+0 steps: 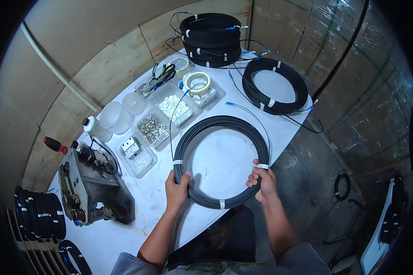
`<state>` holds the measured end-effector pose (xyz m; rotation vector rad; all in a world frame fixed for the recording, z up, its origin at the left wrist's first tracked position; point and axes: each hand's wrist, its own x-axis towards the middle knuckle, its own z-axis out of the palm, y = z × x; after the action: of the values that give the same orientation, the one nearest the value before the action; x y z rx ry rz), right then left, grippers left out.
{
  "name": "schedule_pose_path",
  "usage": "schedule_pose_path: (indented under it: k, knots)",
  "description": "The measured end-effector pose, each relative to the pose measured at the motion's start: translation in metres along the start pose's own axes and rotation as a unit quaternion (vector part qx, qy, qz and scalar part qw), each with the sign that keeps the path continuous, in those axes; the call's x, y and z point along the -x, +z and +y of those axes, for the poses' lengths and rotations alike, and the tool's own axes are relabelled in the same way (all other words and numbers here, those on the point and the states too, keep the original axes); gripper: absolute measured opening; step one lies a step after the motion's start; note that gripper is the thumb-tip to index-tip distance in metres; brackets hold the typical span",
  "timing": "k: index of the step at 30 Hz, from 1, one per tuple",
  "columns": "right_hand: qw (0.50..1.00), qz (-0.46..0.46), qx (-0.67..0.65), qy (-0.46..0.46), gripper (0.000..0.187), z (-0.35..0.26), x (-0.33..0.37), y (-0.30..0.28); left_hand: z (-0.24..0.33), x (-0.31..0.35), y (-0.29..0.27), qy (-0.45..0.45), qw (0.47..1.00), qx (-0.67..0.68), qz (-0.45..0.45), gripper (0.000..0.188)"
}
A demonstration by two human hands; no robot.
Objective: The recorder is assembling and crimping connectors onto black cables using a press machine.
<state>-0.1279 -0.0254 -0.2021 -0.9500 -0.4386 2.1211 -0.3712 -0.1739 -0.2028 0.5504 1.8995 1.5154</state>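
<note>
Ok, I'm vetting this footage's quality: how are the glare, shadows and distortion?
Head view: white glare streaks the plastic wrap at upper right; a soft shadow falls on the table inside the black coil, beside the left hand; fisheye distortion bows the pale pole; picture corners are black.

On one held black coil (pixel 215 122), two hands (pixel 175 189); beyond it, one coil stack (pixel 210 40) and one single coil (pixel 301 89); left of it, two frosted cups (pixel 113 118), one white bottle (pixel 97 129), one machine (pixel 108 188).
</note>
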Motion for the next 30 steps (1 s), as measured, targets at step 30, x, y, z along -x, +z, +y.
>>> schedule_pose_path:
  k: [30]
  knots:
    - [0.939,0.035,0.273,-0.205,0.053,0.025,0.036,-0.05,0.03,0.044,-0.016,0.112,0.881,-0.456,-0.064,0.055]
